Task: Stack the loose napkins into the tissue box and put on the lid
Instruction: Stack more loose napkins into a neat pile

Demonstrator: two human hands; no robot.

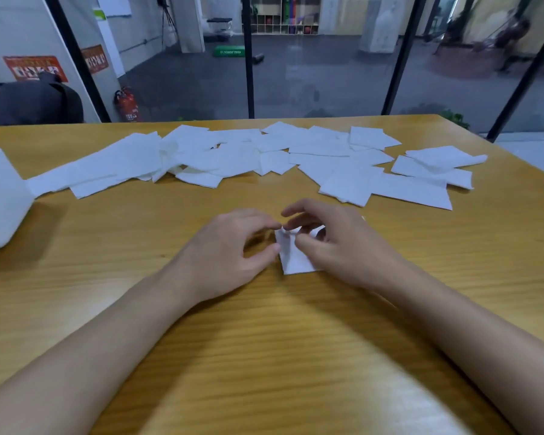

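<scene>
A small folded napkin (296,262) is held flat on the wooden table (264,340), and every place below is given from it. Its left edge is pinched by the left hand (233,246), with the thumb low on that edge and the forefinger curled to the top corner. Its right part is covered by the right hand (336,246): the thumb is pressed on the paper and the fingers are curled over the far edge, so that both hands are closed on this one napkin. Some blur is seen at the fingertips. Beyond the napkin, well apart, the loose napkins (352,183) are spread in an overlapping band from left to right. Far to its left a white box (0,199) is cut by the picture's edge; whether it is body or lid cannot be told.
</scene>
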